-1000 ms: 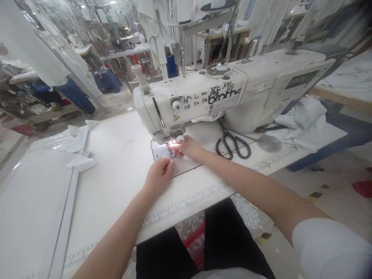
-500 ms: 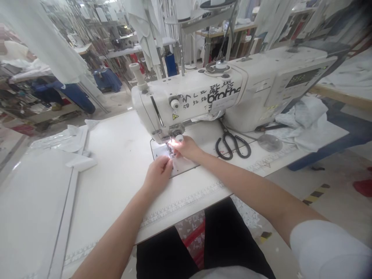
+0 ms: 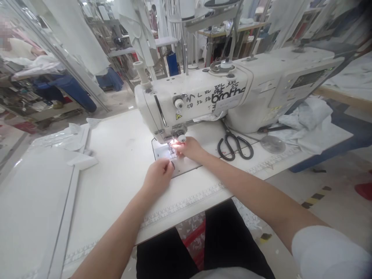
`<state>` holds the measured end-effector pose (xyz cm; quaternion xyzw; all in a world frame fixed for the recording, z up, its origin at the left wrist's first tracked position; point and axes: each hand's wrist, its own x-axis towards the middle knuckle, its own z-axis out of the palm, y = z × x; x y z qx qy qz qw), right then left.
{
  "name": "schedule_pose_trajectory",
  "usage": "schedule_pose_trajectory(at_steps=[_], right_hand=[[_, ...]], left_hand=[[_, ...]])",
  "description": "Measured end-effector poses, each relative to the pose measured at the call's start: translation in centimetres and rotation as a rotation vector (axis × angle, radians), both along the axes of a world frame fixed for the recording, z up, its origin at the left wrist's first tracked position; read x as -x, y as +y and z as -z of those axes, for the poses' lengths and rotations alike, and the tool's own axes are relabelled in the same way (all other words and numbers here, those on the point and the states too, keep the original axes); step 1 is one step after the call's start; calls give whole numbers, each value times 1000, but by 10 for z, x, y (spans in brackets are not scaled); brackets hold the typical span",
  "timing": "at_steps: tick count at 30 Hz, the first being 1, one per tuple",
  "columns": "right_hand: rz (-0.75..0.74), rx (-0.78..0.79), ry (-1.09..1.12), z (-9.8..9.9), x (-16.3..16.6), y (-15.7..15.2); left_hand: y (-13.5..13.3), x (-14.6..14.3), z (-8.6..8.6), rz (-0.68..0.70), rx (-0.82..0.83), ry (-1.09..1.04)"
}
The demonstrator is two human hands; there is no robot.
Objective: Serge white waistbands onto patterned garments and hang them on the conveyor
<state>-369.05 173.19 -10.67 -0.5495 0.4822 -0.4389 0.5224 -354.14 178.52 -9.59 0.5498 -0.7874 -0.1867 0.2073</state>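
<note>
A white sewing machine (image 3: 200, 93) stands on the white table, its lamp lighting the needle area. My right hand (image 3: 188, 149) is at the presser foot (image 3: 172, 149), fingers pinched close to the needle; whatever they hold is too small to make out. Just in front of the metal needle plate (image 3: 162, 152), my left hand (image 3: 159, 174) rests with its fingers curled and thumb pressed against them. Anything inside that pinch is hidden. Black-handled scissors (image 3: 235, 145) lie right of my right hand, below the machine arm.
Crumpled white cloth (image 3: 308, 120) and a clear round disc (image 3: 272, 144) lie at the right. White pieces in clear plastic (image 3: 62, 141) are at the left. A printed ruler strip (image 3: 186, 205) runs along the front edge. Another person (image 3: 19, 48) sits far left.
The view has shifted slightly, so the machine appears a little farther right. Both hands stay by the needle, with only slight finger movement.
</note>
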Motion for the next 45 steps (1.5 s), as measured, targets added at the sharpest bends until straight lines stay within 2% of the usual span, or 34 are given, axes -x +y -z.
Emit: schedule_pose_trajectory(at_steps=[7,14,24,29,34,36,40,42,45], right_hand=[[29,-19,-258,3,0,-2],[73,-66,-320,-1,-6,-2],[46,-37,-325,5,-4,-2],[69,-4,-203,7,4,-4],[55,90,39,5,9,7],[-50,177,147,2,9,14],[-405,475,501,-3,11,20],[-415,549,606,-3,12,19],[-353,596,703,1,12,17]], left_hand=[[-1,-4,-3,-65,-39,-87],[-5,-8,0,-103,-44,-114],[-10,-12,1,-157,-81,-111],[-11,-14,0,-191,-120,-100],[-5,-15,-8,-159,-225,-55],[2,-14,-13,-80,-307,-15],[14,-10,-24,157,-591,181],[13,-11,-25,113,-601,172],[2,-20,-22,-126,-423,20]])
